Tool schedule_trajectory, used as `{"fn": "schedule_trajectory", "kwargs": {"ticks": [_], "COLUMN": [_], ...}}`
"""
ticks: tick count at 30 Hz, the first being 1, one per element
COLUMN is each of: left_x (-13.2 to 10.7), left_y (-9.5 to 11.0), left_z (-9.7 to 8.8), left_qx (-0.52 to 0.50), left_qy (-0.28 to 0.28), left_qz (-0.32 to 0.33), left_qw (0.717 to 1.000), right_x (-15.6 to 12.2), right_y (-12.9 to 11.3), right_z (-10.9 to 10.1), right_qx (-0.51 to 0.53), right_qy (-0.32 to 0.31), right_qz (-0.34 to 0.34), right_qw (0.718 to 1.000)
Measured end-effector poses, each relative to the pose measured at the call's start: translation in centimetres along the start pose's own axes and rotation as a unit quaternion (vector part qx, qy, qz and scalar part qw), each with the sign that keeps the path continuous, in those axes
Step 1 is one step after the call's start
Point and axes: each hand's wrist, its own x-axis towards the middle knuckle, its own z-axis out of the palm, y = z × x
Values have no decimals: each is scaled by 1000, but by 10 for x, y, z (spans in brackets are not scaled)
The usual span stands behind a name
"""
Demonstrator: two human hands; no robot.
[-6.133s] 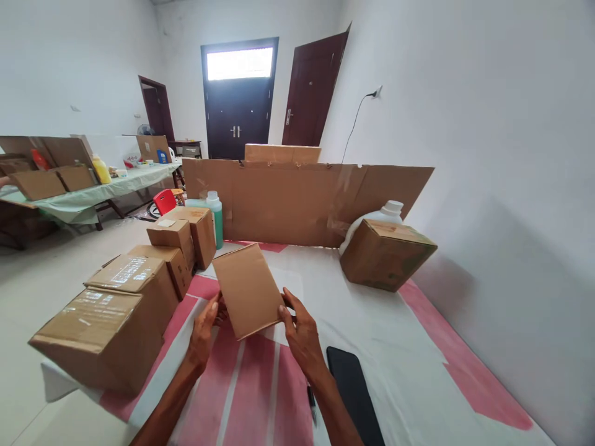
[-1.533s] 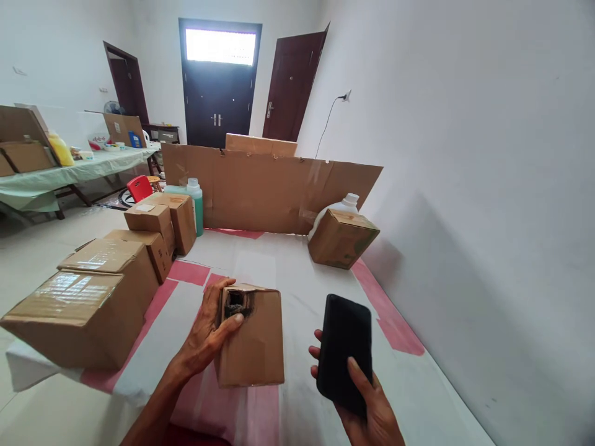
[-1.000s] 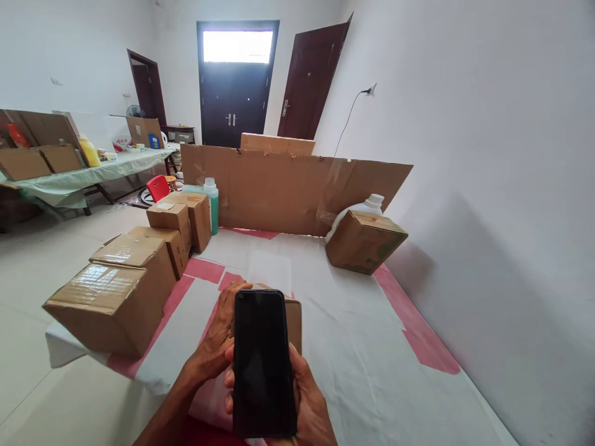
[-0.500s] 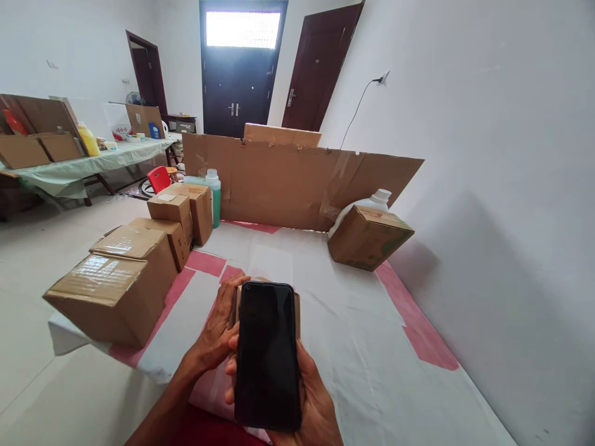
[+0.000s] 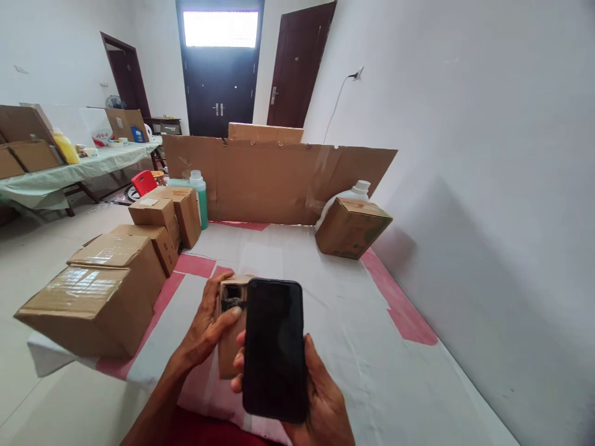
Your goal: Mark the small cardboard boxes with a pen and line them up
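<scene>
Black smartphone (image 5: 274,350), lower centre, in fingers of right hand (image 5: 321,396), best held steady; cardboard box (image 5: 229,356), partly behind, in fingers of left hand (image 5: 207,328), thumb best clear of its hole (image 5: 231,293).

Bare forearms (image 5: 158,390) and fingers (image 5: 212,289), dark red clothing (image 5: 204,428) at the lap.

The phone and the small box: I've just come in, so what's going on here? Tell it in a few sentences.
A person's right hand holds up a phone, its screen dark, in front of a small box, hiding the box's right part. The left hand grips the box at its left side, thumb just below a dark hole. More cardboard boxes line the left side of the table.
</scene>
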Motion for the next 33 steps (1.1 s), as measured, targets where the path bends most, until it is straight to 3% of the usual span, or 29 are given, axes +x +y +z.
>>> {"fn": "schedule_trajectory", "kwargs": {"ticks": [3, 5, 9, 12, 17, 20, 22, 25, 30, 33], "left_x": [9, 17, 29, 31, 31, 32, 35, 44, 66, 76], "left_y": [-9, -13, -18, -20, -22, -22, -22, -25, -34, -42], "left_z": [-8, -13, -17, -17, -18, -19, -19, -17, -15, -15], "left_qx": [14, 26, 33, 34, 48, 55, 49, 22, -54, -79], "left_qy": [2, 16, 8, 11, 16, 15, 14, 11, 16, 38], "left_qz": [-29, -36, -24, -22, -21, -27, -30, -32, -49, -67], "left_qw": [999, 999, 999, 999, 998, 998, 998, 999, 997, 994], "right_x": [-2, -2, -6, -12, -17, -14, -10, -1, 13, 14], "right_y": [-28, -49, -77, -79, -67, -63, -64, -69, -76, -73], "right_z": [-22, -49, -118, -157, -174, -174, -176, -186, -205, -212], "right_qx": [-17, -40, -67, -42, -12, -85, -224, -399, -538, -598], "right_qy": [70, 136, 276, 299, 277, 293, 332, 395, 466, 481], "right_qz": [-73, -111, -122, -116, -139, -143, -135, -131, -163, -167], "right_qw": [995, 984, 951, 946, 951, 942, 906, 817, 683, 619]}}
